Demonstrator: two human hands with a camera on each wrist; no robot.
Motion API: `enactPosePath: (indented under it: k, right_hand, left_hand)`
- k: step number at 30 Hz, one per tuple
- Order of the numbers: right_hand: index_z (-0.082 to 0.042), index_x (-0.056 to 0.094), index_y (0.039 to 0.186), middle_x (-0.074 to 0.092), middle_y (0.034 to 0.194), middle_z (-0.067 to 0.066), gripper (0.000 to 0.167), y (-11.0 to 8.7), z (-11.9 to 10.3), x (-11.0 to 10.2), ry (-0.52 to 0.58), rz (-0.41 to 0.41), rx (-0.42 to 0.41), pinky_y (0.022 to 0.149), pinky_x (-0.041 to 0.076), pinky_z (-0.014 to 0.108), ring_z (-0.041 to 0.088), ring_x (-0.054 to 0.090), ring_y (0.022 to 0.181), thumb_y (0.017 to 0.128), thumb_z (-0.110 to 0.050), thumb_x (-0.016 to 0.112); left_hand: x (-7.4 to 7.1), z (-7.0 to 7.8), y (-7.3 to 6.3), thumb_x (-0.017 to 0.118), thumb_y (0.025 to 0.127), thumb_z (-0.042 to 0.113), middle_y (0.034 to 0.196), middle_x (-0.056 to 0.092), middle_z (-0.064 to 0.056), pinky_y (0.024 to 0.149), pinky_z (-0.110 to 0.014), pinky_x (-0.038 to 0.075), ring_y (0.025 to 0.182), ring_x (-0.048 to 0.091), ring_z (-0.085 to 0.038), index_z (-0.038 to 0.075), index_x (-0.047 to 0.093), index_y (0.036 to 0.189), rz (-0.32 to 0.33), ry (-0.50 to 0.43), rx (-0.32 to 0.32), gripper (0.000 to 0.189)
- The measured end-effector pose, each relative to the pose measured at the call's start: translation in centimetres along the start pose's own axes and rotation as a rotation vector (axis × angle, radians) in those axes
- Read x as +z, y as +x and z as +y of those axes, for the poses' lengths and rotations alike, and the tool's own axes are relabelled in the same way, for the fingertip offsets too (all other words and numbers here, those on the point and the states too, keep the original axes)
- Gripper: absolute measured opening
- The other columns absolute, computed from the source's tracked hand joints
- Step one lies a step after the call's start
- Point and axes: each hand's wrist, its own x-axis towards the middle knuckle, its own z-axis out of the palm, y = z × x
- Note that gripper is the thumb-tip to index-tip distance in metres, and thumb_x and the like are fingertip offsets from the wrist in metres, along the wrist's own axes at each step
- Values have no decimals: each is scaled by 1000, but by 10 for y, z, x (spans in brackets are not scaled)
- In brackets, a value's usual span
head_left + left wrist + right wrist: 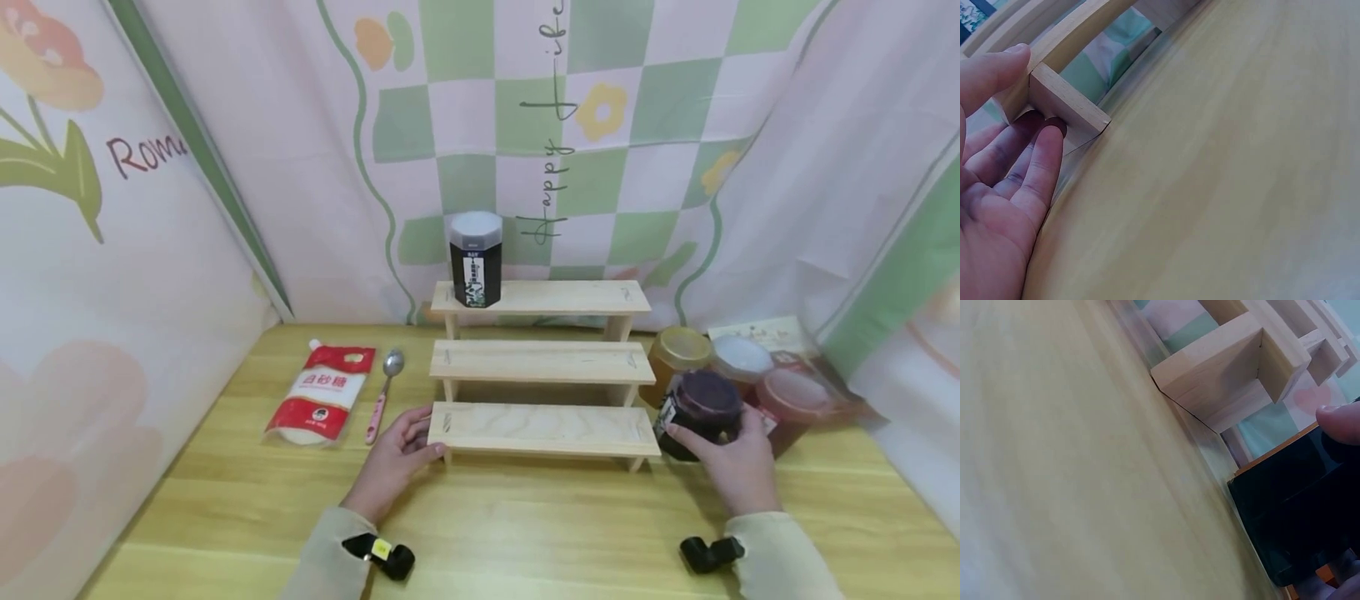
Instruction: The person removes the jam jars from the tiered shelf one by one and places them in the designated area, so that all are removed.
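A three-step wooden display stand [543,429] stands on the table. My left hand [395,462] holds the left end of its lowest step; in the left wrist view the thumb [997,75] lies at the board while the other fingers reach under it beside the leg. To the right of the stand, my right hand [738,467] grips a dark jar [705,396] round its sides, thumb toward the stand. The right wrist view shows that jar [1297,506] as a black shape near the tabletop. A black jar with a pale lid [476,267] sits on the top step's left end.
Behind the held jar are a yellow-lidded jar [678,350], a white-lidded jar [741,357] and a reddish jar [795,404]. At left lie a red and white sugar bag [322,393] and a pink-handled spoon [384,396]. Printed curtains [322,167] close off the back and sides.
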Motion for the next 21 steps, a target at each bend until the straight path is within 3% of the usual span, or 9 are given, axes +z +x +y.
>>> enactPosePath:
  k: [7, 17, 21]
  right_hand:
    - [3, 34, 149, 49, 142, 31, 95, 0, 1, -2, 1, -37, -30, 110, 33, 62, 46, 46, 129, 79, -34, 87]
    - [-2, 40, 149, 50, 142, 31, 88, -2, 2, -6, -20, -53, -46, 107, 34, 64, 48, 47, 130, 82, -38, 84]
    - [-1, 35, 151, 46, 146, 32, 91, -2, 3, -6, 6, -81, -40, 108, 34, 65, 50, 45, 132, 83, -37, 83]
  left_hand:
    - [1, 2, -2, 78, 88, 19, 137, 62, -9, 104, -37, 48, 124, 58, -26, 12, 47, 147, 0, -20, -8, 67]
    - [2, 1, -1, 78, 88, 18, 136, 62, -11, 103, -36, 49, 123, 59, -27, 10, 45, 148, -3, -23, -3, 69]
    - [1, 0, -2, 78, 87, 17, 136, 62, -11, 104, -38, 48, 123, 59, -28, 11, 46, 147, 10, -23, -8, 69]
